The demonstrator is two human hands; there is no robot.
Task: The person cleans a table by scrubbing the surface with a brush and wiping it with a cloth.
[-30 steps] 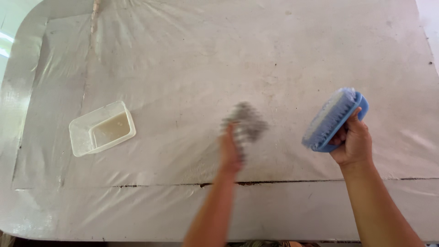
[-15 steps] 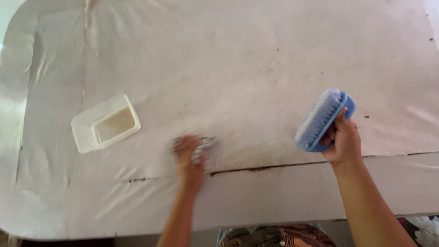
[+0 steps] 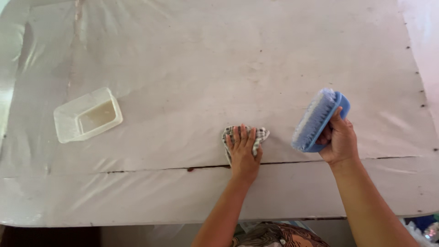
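My left hand point(image 3: 243, 154) presses flat on a checked cloth point(image 3: 261, 134) that lies on the white plastic-covered table point(image 3: 219, 59), just above a dark seam line. My right hand point(image 3: 339, 142) holds a blue scrubbing brush point(image 3: 318, 119) lifted off the table, its pale bristles facing left. The brush hangs a short way to the right of the cloth.
A clear plastic tub point(image 3: 87, 115) with cloudy liquid sits at the left of the table. A dark seam point(image 3: 151, 169) runs across the near part of the sheet. The table's front edge point(image 3: 137, 223) lies close to my body.
My left hand swept the cloth left, then back right to the middle near the seam. The right hand has kept the brush raised in about the same place.
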